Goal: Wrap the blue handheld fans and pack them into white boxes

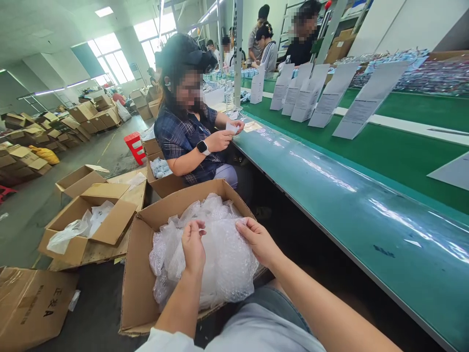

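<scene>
A big open carton point(141, 264) stands in front of my lap, heaped with clear bubble wrap bags point(176, 244). Above the heap, my right hand point(258, 239) pinches the upper edge of one bubble wrap bag point(230, 259) between thumb and fingers. My left hand point(194, 244) is closed in a pinch at the other side of this bag; its fingertips partly hide the plastic there. The bag hangs between both hands and blends into the pile behind it, so its lower outline is hard to make out.
A green-topped workbench point(311, 181) runs along my right, with a green conveyor point(395, 161) carrying upright white printed cards point(318, 93) beyond it. A seated co-worker point(190, 137) handles a small white piece ahead. Open cartons point(110, 210) and a red stool point(135, 146) stand leftward.
</scene>
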A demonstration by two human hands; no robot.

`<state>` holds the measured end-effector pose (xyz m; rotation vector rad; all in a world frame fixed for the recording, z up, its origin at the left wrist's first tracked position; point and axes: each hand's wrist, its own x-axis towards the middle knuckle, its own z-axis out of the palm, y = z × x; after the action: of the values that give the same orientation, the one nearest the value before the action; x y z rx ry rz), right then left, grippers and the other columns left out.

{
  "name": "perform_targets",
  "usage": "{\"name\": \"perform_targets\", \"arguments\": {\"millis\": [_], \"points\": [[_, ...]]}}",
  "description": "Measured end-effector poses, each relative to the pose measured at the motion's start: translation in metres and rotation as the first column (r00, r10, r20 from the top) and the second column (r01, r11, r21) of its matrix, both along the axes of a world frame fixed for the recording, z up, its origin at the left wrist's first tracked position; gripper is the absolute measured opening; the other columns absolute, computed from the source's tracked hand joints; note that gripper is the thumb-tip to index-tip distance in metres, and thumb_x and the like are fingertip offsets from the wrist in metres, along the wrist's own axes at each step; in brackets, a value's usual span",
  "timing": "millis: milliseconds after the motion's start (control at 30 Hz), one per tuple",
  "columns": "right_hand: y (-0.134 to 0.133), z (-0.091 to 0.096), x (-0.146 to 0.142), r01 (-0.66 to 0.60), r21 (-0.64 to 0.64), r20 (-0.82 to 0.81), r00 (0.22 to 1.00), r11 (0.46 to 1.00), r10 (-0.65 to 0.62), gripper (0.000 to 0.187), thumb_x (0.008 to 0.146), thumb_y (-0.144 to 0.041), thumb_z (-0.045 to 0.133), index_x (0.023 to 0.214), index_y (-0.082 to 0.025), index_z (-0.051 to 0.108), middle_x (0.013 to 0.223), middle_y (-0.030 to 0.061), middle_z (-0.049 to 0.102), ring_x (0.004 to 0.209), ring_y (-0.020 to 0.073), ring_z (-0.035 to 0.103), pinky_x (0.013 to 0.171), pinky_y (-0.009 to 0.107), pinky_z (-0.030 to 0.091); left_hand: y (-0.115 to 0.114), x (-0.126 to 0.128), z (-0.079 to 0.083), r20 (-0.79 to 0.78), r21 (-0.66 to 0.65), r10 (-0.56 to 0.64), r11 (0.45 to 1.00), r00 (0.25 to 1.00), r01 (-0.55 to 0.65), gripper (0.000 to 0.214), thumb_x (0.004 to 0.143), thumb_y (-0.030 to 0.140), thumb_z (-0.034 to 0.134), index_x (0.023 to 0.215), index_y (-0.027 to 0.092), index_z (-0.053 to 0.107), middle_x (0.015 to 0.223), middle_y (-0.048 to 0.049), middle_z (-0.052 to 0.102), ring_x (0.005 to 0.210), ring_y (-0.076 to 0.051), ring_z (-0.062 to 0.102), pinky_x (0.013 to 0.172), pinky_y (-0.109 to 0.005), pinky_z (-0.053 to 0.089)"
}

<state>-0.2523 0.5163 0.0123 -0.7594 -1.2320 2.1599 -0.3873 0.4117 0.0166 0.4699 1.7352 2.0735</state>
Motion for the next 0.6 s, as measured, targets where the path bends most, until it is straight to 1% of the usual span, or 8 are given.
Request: {"name": "perform_targets", "arguments": {"millis": [67, 167, 233, 300, 367, 433, 533, 600], "points": [[-0.003, 0.0, 0.0, -0.012, 0.009, -0.011, 1.0, 1.0, 0.013, 0.04, 0.07, -0.055, 0.074, 0.077, -0.021, 0.054, 0.068, -0.0045, 0.053, 0.059, 0.0105, 0.045, 0.056, 0.024, 0.036, 0.003, 0.002, -0.002, 0.093, -0.008, -0.115, 0.993, 0.989, 0.116, 0.036, 0.075, 0.053, 0.068, 0.088, 0.02, 0.065, 0.086, -0.0038, 0.063, 0.074, -0.015, 0.055, 0.063, -0.023, 0.042], [-0.005, 0.001, 0.0, -0.042, 0.037, -0.002, 0.999, 0.998, 0.042, 0.04, 0.07, -0.056, 0.072, 0.079, -0.02, 0.055, 0.07, -0.003, 0.056, 0.06, 0.0117, 0.048, 0.058, 0.026, 0.04, 0.007, 0.001, -0.01, 0.062, -0.108, -0.235, 0.964, 0.97, 0.241, 0.034, 0.066, 0.044, 0.078, 0.083, 0.017, 0.066, 0.066, 0.0008, 0.058, 0.06, -0.011, 0.049, 0.058, -0.022, 0.039], [-0.002, -0.002, 0.002, 0.041, 0.115, 0.075, 0.996, 0.993, -0.05, 0.042, 0.07, -0.059, 0.07, 0.077, -0.02, 0.056, 0.068, -0.0025, 0.056, 0.059, 0.0125, 0.048, 0.057, 0.026, 0.04, 0.007, -0.013, -0.018, -0.026, -0.164, -0.119, 0.98, 0.993, 0.113, 0.031, 0.073, 0.047, 0.071, 0.075, 0.017, 0.063, 0.061, 0.0015, 0.056, 0.059, -0.011, 0.049, 0.06, -0.022, 0.04], [0.008, -0.01, 0.008, 0.159, 0.213, 0.163, 0.967, 0.964, -0.195, 0.043, 0.072, -0.062, 0.064, 0.08, -0.02, 0.056, 0.068, -0.0017, 0.058, 0.06, 0.0139, 0.05, 0.057, 0.027, 0.042, 0.001, -0.038, -0.029, -0.091, -0.304, -0.023, 0.953, 0.996, -0.006, 0.036, 0.082, 0.052, 0.056, 0.071, 0.019, 0.059, 0.063, 0.0003, 0.056, 0.063, -0.012, 0.052, 0.064, -0.023, 0.043], [0.022, -0.022, 0.013, 0.233, 0.273, 0.227, 0.927, 0.934, -0.298, 0.044, 0.074, -0.062, 0.059, 0.086, -0.02, 0.057, 0.073, -0.0003, 0.06, 0.065, 0.0159, 0.053, 0.061, 0.029, 0.044, -0.016, -0.066, -0.043, -0.068, -0.496, -0.066, 0.868, 0.996, 0.024, 0.037, 0.083, 0.053, 0.052, 0.068, 0.019, 0.056, 0.063, -0.0006, 0.056, 0.065, -0.013, 0.054, 0.064, -0.024, 0.044], [0.037, -0.036, 0.017, 0.239, 0.307, 0.289, 0.899, 0.921, -0.329, 0.042, 0.075, -0.06, 0.056, 0.088, -0.02, 0.057, 0.077, 0.0013, 0.061, 0.07, 0.0181, 0.055, 0.065, 0.031, 0.046, -0.043, -0.083, -0.061, 0.056, -0.638, -0.188, 0.749, 0.981, 0.18, 0.033, 0.071, 0.049, 0.067, 0.064, 0.019, 0.057, 0.058, -0.0001, 0.055, 0.061, -0.014, 0.054, 0.06, -0.025, 0.043], [0.051, -0.048, 0.014, 0.222, 0.385, 0.387, 0.843, 0.896, -0.375, 0.04, 0.072, -0.049, 0.064, 0.097, -0.018, 0.059, 0.091, 0.0081, 0.064, 0.086, 0.0264, 0.059, 0.079, 0.042, 0.047, -0.089, -0.075, -0.089, 0.258, -0.724, -0.358, 0.543, 0.897, 0.425, 0.037, 0.034, 0.021, 0.087, 0.06, 0.018, 0.061, 0.05, 0.003, 0.054, 0.056, -0.018, 0.054, 0.059, -0.029, 0.043], [0.051, -0.048, 0.009, 0.17, 0.587, 0.394, 0.794, 0.791, -0.463, 0.049, 0.073, -0.038, 0.064, 0.115, -0.013, 0.056, 0.115, 0.0174, 0.06, 0.109, 0.0343, 0.053, 0.094, 0.051, 0.041, -0.109, -0.058, -0.106, 0.33, -0.729, -0.441, 0.443, 0.835, 0.522, 0.044, 0.022, 0.005, 0.084, 0.058, 0.019, 0.063, 0.05, 0.0041, 0.055, 0.058, -0.02, 0.055, 0.064, -0.033, 0.044]]}}
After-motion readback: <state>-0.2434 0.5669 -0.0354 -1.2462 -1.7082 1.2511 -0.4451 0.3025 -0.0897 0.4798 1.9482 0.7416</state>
